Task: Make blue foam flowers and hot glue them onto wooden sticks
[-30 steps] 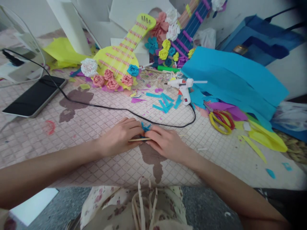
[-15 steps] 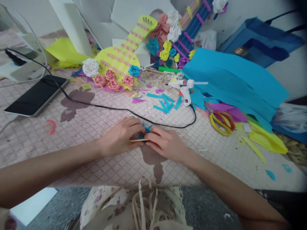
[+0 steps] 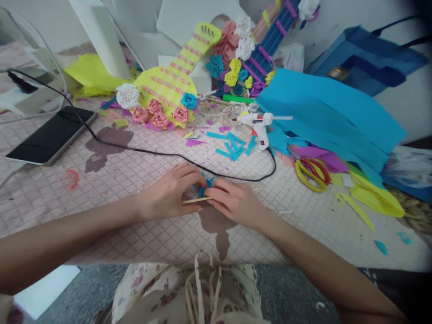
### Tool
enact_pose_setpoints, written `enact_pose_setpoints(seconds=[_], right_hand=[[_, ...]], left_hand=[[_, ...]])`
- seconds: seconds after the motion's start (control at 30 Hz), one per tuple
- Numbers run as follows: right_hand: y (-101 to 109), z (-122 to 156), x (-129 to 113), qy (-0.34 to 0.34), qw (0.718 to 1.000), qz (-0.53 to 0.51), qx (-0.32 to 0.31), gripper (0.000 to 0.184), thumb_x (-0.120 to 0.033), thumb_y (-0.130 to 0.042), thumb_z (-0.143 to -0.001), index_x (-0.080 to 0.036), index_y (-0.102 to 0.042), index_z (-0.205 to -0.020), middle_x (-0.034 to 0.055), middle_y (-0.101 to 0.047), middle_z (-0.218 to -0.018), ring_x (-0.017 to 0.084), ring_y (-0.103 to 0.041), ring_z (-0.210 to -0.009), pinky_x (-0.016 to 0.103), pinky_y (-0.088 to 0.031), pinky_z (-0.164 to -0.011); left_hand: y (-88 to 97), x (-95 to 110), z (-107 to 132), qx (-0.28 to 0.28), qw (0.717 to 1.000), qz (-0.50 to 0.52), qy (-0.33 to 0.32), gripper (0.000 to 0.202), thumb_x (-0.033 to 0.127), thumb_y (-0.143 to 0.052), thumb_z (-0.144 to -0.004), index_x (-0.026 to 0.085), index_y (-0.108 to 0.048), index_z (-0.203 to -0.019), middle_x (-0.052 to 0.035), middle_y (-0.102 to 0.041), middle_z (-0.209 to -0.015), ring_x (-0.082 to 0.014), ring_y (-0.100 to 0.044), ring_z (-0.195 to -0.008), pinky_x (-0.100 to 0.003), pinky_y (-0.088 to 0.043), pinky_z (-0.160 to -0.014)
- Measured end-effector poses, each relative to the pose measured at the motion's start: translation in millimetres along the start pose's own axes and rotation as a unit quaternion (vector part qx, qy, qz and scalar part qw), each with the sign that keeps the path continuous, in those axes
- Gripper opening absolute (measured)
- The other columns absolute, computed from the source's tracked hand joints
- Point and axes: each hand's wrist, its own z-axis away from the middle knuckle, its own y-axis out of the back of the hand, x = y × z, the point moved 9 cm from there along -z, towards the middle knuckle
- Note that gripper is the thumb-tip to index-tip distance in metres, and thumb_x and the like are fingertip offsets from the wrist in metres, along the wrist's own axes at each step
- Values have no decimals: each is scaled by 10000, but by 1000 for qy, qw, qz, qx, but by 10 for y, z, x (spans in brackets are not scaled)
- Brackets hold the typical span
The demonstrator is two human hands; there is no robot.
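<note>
Close to the front of the table, my left hand and my right hand work close together. Between them is a small folded piece of blue paper with narrow pointed ends sticking up. My left fingertips pinch it from the left, partly covering it. A thin wooden stick runs below the paper from my left palm into my right fingers, which are closed around it. The right fingertips also touch the blue paper. How the paper and the stick meet is hidden by the fingers.
Beyond my hands lie a black cord, a white glue gun, blue paper strips and scissors. A yellow paper guitar with paper flowers leans at the back. A phone lies left; blue sheets spread right.
My left fingers have shifted slightly and pulled back at the thumb, so more of the blue paper and the stick shows. The right hand stays nearly in place.
</note>
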Motion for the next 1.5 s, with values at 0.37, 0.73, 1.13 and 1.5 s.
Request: enact_pose_setpoints(seconds=[0.37,0.73,1.13,1.5], right_hand=[[29,21,37,7,1000,-5,-8,278,-324,-384,-971,-211,-634,-927,25,-573,-880,120,-524,-747,250,-342,-598],[38,40,225,-45,999,23,-11,272,-299,-374,-981,-189,-618,-932,14,-566,-848,112,-515,-714,242,-330,-574],[60,34,164,-31,999,43,-1,189,-278,-424,-957,-193,-587,-914,9,-572,-822,130,-547,-739,260,-350,-590],[69,26,112,-31,999,33,15,179,-263,-422,-955,-190,-574,-897,6,-599,-835,132,-571,-759,267,-378,-632]], left_hand=[[-14,-39,10,-29,999,-24,-20,436,577,-614,-782,177,-612,-955,-70,-542,-971,-224,-481,-925,-370,-392,-841],[-45,-64,7,-14,999,-45,-8,132,267,-646,-812,173,-604,-895,-53,-555,-928,-204,-489,-898,-346,-391,-822],[-59,-53,10,-4,999,-39,-5,66,164,-627,-806,170,-602,-867,-41,-546,-898,-189,-486,-878,-331,-389,-812],[5,-66,-13,-7,999,-44,-16,140,151,-598,-789,190,-579,-921,-27,-579,-945,-184,-509,-903,-335,-387,-842]])
